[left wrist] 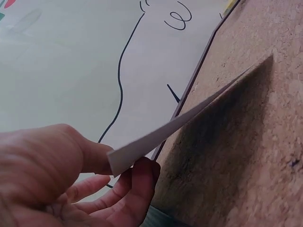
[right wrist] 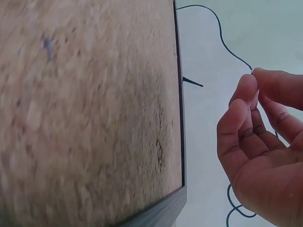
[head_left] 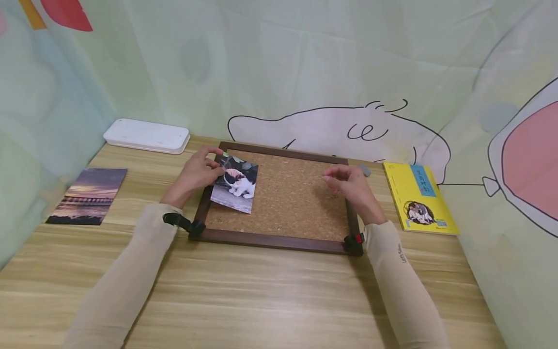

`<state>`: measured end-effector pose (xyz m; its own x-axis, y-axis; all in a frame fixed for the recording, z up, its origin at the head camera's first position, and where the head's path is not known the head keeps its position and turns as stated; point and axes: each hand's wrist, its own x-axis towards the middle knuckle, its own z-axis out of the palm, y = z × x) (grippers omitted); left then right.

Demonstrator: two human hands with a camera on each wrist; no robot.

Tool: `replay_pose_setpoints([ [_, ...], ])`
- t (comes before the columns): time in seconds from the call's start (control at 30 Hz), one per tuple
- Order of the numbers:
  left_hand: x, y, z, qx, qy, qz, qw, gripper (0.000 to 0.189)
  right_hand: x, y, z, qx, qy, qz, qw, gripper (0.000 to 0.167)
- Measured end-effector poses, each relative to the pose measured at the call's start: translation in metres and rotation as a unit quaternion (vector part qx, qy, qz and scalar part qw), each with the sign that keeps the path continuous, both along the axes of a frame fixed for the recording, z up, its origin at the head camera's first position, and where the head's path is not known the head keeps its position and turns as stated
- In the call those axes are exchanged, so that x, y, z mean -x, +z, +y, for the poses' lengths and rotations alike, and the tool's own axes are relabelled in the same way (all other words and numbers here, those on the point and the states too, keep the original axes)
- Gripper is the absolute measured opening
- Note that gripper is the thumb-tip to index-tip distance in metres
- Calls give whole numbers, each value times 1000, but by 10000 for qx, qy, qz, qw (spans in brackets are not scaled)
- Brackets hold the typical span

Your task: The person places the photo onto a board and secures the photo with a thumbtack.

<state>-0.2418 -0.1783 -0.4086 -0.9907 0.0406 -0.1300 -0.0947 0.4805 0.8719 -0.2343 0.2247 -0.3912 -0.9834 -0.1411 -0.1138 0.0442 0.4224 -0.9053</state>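
While the left hand pinches the cat photo near its upper left, I can make out from my end that the print slants over the left part of the cork board, its held edge raised and a dark shadow beneath. The right hand hangs by the board's right side, thumb and fingertip brought together; I cannot tell whether something tiny sits between them. To do this well, I judge, I should square the print to the brown frame first, then lower the raised edge gently so the paper doesn't bend. I'd want the left grip light and on the margin, bringing the right fingertips to a corner only once the paper lies flat.
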Motion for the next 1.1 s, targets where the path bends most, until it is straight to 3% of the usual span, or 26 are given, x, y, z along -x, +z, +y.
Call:
replay_pose_setpoints([
  [0.5, -1, -10, 9, 654, -126, 357, 9971, 55, 2, 2, -23, 161, 116, 274, 9994, 18],
  [0.8, 0, -18, 13, 1137, -22, 948, 9890, 51, 2, -3, -28, 288, 202, 500, 9981, 14],
  [1.1, -1, -21, 16, 1304, 38, 1002, 9864, 53, 4, -5, -32, 334, 226, 418, 9983, 15],
])
